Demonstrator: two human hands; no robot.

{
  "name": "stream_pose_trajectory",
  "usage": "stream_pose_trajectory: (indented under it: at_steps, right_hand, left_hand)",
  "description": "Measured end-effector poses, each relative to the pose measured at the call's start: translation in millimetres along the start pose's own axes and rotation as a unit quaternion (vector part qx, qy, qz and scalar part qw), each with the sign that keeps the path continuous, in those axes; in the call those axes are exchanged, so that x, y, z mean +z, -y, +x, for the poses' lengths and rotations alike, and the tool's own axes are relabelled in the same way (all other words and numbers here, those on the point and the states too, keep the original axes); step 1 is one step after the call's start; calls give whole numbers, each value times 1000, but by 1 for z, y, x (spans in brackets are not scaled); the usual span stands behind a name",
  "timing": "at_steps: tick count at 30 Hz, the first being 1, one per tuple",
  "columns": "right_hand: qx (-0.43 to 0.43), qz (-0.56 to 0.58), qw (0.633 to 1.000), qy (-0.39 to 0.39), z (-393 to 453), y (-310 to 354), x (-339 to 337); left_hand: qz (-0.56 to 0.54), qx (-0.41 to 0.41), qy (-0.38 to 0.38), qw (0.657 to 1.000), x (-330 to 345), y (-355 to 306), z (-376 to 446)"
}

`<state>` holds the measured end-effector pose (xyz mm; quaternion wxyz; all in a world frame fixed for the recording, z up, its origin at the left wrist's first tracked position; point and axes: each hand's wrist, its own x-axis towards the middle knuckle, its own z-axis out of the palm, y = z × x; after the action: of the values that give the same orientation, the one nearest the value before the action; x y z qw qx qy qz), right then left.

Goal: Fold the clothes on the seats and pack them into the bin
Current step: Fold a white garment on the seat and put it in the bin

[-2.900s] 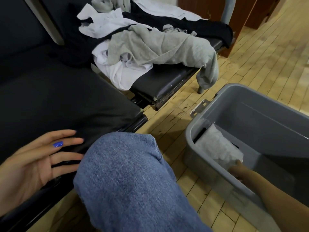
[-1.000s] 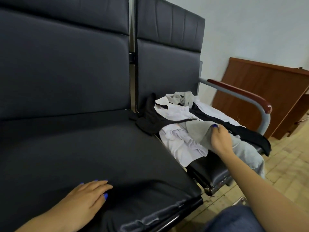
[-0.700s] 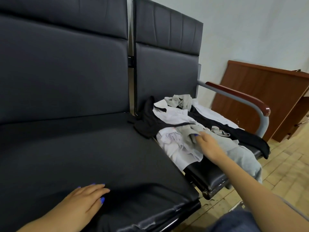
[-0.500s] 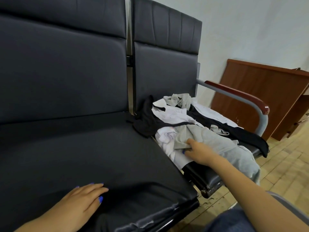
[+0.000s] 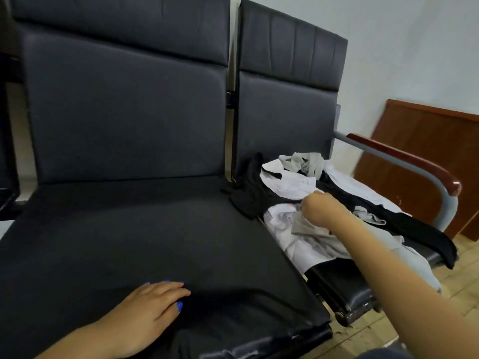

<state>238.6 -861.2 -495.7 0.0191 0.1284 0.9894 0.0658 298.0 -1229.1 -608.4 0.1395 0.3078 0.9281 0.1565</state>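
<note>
- Left hand (image 5: 153,310): flat, fingers spread, palm down on the near seat (image 5: 145,244). Same spot as 1 s ago. Holds nothing.
- Near seat otherwise bare; likely the folding surface.
- Right hand (image 5: 322,209): closed into a pinch on the grey garment (image 5: 308,230), bunched cloth hanging under the knuckles. 0.5 s ago it lay lower, at the garment's near edge; now raised, fabric lifting with it.
- Reading: pick-up of the next item begun, not yet clear of the pile.
- Clothes pile (image 5: 293,185) on the far seat: white, black and grey pieces tangled.
- Bin out of view.
</note>
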Motion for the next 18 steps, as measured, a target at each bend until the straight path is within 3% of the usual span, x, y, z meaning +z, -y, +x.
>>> stream_pose_trajectory:
  at_steps: [4,8,10,15,18]
  right_hand:
    - [-46,167,984,-39,20,15,4]
    - [71,105,991,-35,37,14,31]
    - [109,127,985,-33,43,12,37]
    - [104,173,977,-68,51,2,34]
    - [177,234,950,-107,57,-11,8]
  left_hand:
    - [-20,7,5,1000,3,4,-1]
    - [-50,12,-6,999,4,14,4]
    - [-53,18,-4,998,3,18,6]
    - [-61,31,-13,998,3,25,10]
    - [-68,35,-14,997,2,26,11]
